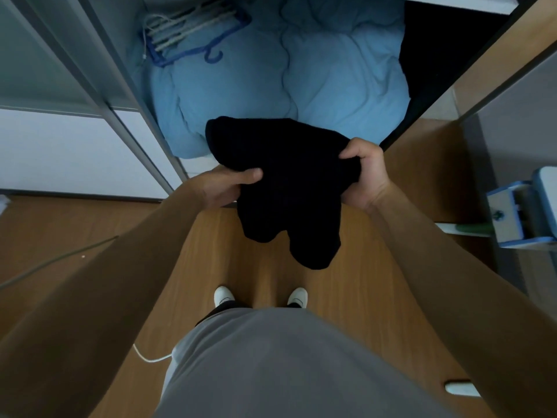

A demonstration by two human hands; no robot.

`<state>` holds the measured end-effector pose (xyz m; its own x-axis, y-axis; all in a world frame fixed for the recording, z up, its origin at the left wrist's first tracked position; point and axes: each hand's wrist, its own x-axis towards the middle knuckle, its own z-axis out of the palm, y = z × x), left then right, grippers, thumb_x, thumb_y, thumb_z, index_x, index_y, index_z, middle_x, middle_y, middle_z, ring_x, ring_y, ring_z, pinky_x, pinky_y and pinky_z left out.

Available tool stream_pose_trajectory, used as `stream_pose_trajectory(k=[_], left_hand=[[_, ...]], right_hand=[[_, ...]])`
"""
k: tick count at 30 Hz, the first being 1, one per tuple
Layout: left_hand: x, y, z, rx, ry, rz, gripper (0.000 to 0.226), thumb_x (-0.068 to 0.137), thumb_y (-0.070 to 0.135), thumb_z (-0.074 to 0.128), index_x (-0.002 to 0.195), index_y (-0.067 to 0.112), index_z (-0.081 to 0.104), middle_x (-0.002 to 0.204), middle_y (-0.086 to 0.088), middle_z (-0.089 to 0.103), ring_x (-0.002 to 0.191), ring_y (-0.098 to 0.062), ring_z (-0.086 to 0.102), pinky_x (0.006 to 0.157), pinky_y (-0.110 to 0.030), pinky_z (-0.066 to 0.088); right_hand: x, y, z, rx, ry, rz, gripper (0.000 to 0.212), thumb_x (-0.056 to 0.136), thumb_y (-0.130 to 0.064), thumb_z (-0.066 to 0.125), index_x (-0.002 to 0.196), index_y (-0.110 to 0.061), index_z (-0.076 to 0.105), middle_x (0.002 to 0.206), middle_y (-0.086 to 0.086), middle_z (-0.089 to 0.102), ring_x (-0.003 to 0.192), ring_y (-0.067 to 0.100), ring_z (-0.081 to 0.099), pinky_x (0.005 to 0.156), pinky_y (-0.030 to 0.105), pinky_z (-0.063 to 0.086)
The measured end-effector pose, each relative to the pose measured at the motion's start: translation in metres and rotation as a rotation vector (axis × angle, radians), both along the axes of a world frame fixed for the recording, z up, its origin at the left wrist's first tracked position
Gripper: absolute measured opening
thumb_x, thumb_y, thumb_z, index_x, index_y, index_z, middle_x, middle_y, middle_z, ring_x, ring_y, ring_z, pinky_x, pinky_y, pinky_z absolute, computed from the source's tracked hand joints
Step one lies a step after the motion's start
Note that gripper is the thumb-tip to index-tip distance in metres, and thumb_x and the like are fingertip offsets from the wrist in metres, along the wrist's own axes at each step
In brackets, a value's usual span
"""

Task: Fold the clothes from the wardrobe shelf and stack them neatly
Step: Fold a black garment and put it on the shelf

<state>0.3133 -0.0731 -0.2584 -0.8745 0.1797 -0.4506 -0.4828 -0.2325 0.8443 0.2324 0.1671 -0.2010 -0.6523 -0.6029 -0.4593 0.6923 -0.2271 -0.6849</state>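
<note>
The open wardrobe [120,95] holds a blue duvet [301,79], and in front of it a bunched black garment [286,182] hangs above the wooden floor [376,282]. The left hand [226,187] grips its left side, thumb on top. The right hand [366,176] clutches its upper right edge with curled fingers.

Black garment [280,188], light blue quilt [271,73], blue hangers [193,31], brown wood-grain floor [271,282], white shoes [223,295].

Black garment [289,188]: kind not discernible, folds lost in darkness; it covers part of the fingers of left hand [224,188] and right hand [366,176]. Blue bedding [316,79] cut by top edge. Blue-white object [524,212] cut by right edge, identity unclear
</note>
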Motion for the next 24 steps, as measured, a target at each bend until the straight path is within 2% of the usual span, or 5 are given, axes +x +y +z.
stream_pose_trajectory(k=[3, 7, 12, 16, 24], left_hand=[[-0.004, 0.007, -0.001, -0.054, -0.052, 0.07, 0.111, 0.04, 0.051, 0.098, 0.136, 0.021, 0.051, 0.128, 0.001, 0.067, 0.117, -0.015, 0.064, 0.103, -0.034, 0.049], [-0.002, 0.007, -0.001, 0.121, -0.067, 0.15, 0.046, 0.086, 0.036, 0.074, 0.126, 0.017, 0.062, 0.121, -0.005, 0.072, 0.113, -0.021, 0.068, 0.092, -0.031, 0.056], [0.001, 0.002, 0.015, 0.185, -0.144, 0.222, 0.033, 0.082, 0.05, 0.074, 0.102, 0.025, 0.08, 0.118, -0.005, 0.073, 0.111, -0.023, 0.069, 0.086, -0.033, 0.058], [0.002, -0.007, 0.024, 0.247, -0.13, 0.406, 0.035, 0.079, 0.049, 0.077, 0.101, 0.023, 0.081, 0.114, -0.006, 0.074, 0.105, -0.024, 0.071, 0.081, -0.035, 0.06], [0.013, -0.045, 0.02, 0.193, -0.2, 0.559, 0.034, 0.083, 0.044, 0.073, 0.102, 0.016, 0.08, 0.111, -0.01, 0.075, 0.097, -0.027, 0.074, 0.068, -0.036, 0.061]], right_hand=[[-0.002, 0.006, 0.001, 0.088, 0.005, -0.043, 0.04, 0.076, -0.018, 0.049, 0.105, -0.01, 0.075, 0.102, 0.006, 0.072, 0.093, 0.023, 0.071, 0.082, 0.036, 0.058], [-0.013, 0.013, 0.01, 0.364, 0.025, -0.008, 0.038, 0.081, -0.038, 0.071, 0.109, -0.014, 0.077, 0.108, 0.006, 0.076, 0.091, 0.022, 0.075, 0.068, 0.033, 0.06], [-0.018, 0.025, 0.008, 0.353, 0.026, 0.051, 0.051, 0.074, -0.061, 0.076, 0.104, -0.02, 0.08, 0.115, 0.006, 0.074, 0.102, 0.023, 0.072, 0.072, 0.035, 0.06], [0.004, 0.015, -0.014, 0.028, 0.02, 0.021, 0.055, 0.078, -0.054, 0.069, 0.122, -0.021, 0.07, 0.129, 0.005, 0.067, 0.12, 0.02, 0.064, 0.09, 0.033, 0.057], [0.037, -0.036, -0.057, 0.063, 0.05, 0.023, 0.041, 0.097, -0.006, 0.054, 0.137, -0.002, 0.052, 0.128, 0.016, 0.062, 0.117, 0.028, 0.061, 0.106, 0.041, 0.047]])
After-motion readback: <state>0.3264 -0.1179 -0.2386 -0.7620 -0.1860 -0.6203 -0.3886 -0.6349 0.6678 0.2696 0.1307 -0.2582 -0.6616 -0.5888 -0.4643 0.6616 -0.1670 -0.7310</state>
